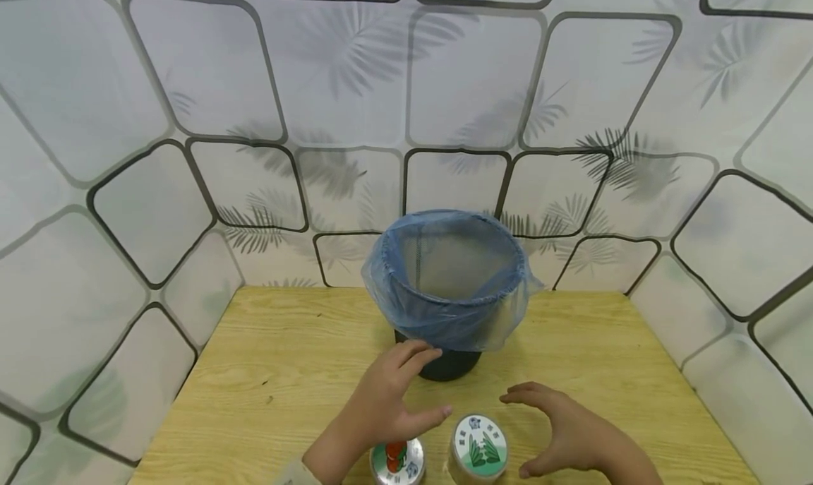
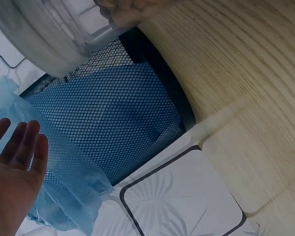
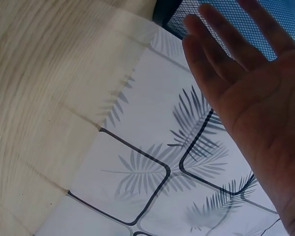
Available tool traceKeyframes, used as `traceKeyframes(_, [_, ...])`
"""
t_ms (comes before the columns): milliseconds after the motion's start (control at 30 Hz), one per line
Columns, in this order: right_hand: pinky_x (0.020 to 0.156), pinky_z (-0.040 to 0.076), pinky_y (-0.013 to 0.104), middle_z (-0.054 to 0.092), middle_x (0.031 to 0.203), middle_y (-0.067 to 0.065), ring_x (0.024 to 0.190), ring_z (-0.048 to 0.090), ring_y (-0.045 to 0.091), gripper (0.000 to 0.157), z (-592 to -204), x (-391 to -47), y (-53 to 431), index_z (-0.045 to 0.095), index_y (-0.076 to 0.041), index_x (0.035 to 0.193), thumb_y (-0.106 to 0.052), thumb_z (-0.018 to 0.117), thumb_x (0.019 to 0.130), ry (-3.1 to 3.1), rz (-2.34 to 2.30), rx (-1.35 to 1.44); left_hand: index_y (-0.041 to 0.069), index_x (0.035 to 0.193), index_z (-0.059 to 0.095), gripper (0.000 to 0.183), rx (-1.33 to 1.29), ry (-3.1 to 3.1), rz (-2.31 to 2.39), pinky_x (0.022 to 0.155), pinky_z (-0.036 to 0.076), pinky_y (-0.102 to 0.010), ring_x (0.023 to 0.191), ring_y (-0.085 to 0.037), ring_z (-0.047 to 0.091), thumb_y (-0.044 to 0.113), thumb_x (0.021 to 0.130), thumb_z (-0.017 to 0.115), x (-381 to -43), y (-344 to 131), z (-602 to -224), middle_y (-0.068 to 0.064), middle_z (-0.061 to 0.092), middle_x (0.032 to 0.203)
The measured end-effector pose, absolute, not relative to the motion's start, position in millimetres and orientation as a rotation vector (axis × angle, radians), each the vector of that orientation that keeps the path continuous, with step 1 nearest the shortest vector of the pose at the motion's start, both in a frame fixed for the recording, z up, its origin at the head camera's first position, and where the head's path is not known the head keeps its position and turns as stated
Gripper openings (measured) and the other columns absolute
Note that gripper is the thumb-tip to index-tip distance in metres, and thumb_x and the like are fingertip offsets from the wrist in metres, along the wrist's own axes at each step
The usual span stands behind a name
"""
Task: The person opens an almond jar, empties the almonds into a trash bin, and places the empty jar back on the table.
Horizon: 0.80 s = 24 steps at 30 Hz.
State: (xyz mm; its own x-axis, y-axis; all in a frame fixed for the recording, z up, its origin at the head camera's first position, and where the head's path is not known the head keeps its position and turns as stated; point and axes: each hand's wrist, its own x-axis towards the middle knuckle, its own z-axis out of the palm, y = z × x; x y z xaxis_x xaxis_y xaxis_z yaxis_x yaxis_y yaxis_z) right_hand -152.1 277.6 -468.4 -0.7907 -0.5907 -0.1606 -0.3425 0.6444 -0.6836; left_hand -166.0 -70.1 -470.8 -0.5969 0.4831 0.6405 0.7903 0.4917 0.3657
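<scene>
Seemingly at the reaching step, the left hand (image 1: 389, 398) and right hand (image 1: 567, 428), thumbs apart from fingers, flank the green-and-white-lidded jar (image 1: 480, 447), well apart from the back edge of the tabletop (image 1: 286, 365); gripping would call for closing inward.

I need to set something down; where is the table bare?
Left: the broad patch of table between the left wall, the bin and the left hand. Right: the patch between the bin, the right hand and the right wall. Crowded: front centre, the green-pictured jar between the hands, the red-pictured jar partly behind the left hand.
</scene>
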Motion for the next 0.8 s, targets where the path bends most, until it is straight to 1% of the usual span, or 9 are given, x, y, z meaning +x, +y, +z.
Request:
traceKeyframes(33, [0.097, 0.055, 0.056, 0.054, 0.154, 0.020, 0.138, 0.051, 0.056, 0.086, -468.3, -152.0, 276.7, 0.060, -0.014, 0.150, -0.040, 0.096, 0.077, 2.491, -0.925, -0.740, 0.018, 0.144, 0.064, 0.065, -1.057, -2.292, -0.906, 0.099, 0.059, -0.036, 0.122, -0.014, 0.064, 0.057, 0.094, 0.075, -165.8, -69.3, -471.4, 0.003, 0.063, 0.137])
traceKeyframes(100, [0.098, 0.054, 0.059, 0.054, 0.154, 0.020, 0.139, 0.051, 0.056, 0.086, -468.4, -152.0, 275.2, 0.060, -0.013, 0.150, -0.040, 0.097, 0.077, 2.483, -0.924, -0.731, 0.019, 0.144, 0.064, 0.065, -1.069, -2.317, -0.920, 0.098, 0.059, -0.035, 0.122, -0.012, 0.064, 0.058, 0.094, 0.075, -165.0, -68.4, -472.0, 0.004, 0.062, 0.137])
traceKeyframes(267, [0.098, 0.050, 0.074, 0.052, 0.155, 0.024, 0.139, 0.049, 0.058, 0.087, -471.0, -152.9, 271.3, 0.060, -0.012, 0.150, -0.037, 0.098, 0.076, 2.445, -0.938, -0.696, 0.022, 0.145, 0.063, 0.063, -1.114, -2.382, -0.941, 0.097, 0.059, -0.033, 0.120, -0.010, 0.064, 0.060, 0.096, 0.072, -162.3, -66.8, -472.7, 0.006, 0.062, 0.137])
traceKeyframes(333, [0.098, 0.049, 0.075, 0.052, 0.155, 0.024, 0.139, 0.049, 0.057, 0.086, -471.8, -153.4, 269.7, 0.060, -0.012, 0.150, -0.037, 0.098, 0.076, 2.436, -0.938, -0.688, 0.022, 0.145, 0.063, 0.064, -1.138, -2.396, -0.949, 0.097, 0.059, -0.034, 0.120, -0.010, 0.064, 0.061, 0.096, 0.072, -161.3, -65.9, -472.8, 0.006, 0.062, 0.137])
traceKeyframes(467, [0.098, 0.052, 0.070, 0.054, 0.155, 0.020, 0.139, 0.051, 0.055, 0.087, -472.5, -153.5, 267.2, 0.060, -0.014, 0.150, -0.042, 0.097, 0.076, 2.447, -0.910, -0.692, 0.022, 0.144, 0.063, 0.066, -1.189, -2.403, -0.938, 0.098, 0.059, -0.033, 0.120, -0.010, 0.065, 0.063, 0.094, 0.072, -159.3, -64.0, -472.8, 0.006, 0.062, 0.137])
traceKeyframes(633, [0.100, 0.053, 0.064, 0.055, 0.155, 0.018, 0.140, 0.051, 0.053, 0.088, -473.6, -153.8, 264.7, 0.061, -0.015, 0.150, -0.043, 0.097, 0.075, 2.449, -0.895, -0.700, 0.024, 0.143, 0.064, 0.067, -1.258, -2.443, -0.943, 0.099, 0.058, -0.028, 0.117, -0.006, 0.064, 0.067, 0.093, 0.071, -156.5, -62.0, -474.6, 0.009, 0.062, 0.136])
traceKeyframes(733, [0.100, 0.053, 0.062, 0.055, 0.156, 0.017, 0.141, 0.052, 0.052, 0.087, -476.0, -153.8, 263.5, 0.061, -0.018, 0.149, -0.044, 0.098, 0.075, 2.452, -0.880, -0.704, 0.023, 0.143, 0.064, 0.065, -1.308, -2.471, -0.952, 0.097, 0.057, -0.026, 0.115, -0.007, 0.065, 0.065, 0.094, 0.071, -155.1, -60.6, -475.8, 0.008, 0.062, 0.135])
traceKeyframes(800, [0.101, 0.054, 0.058, 0.056, 0.156, 0.014, 0.140, 0.053, 0.051, 0.085, -478.7, -154.0, 262.3, 0.062, -0.022, 0.148, -0.045, 0.098, 0.074, 2.456, -0.868, -0.712, 0.022, 0.142, 0.065, 0.065, -1.335, -2.484, -0.922, 0.096, 0.057, -0.025, 0.112, -0.007, 0.065, 0.066, 0.094, 0.071, -154.9, -59.3, -477.1, 0.007, 0.063, 0.133])
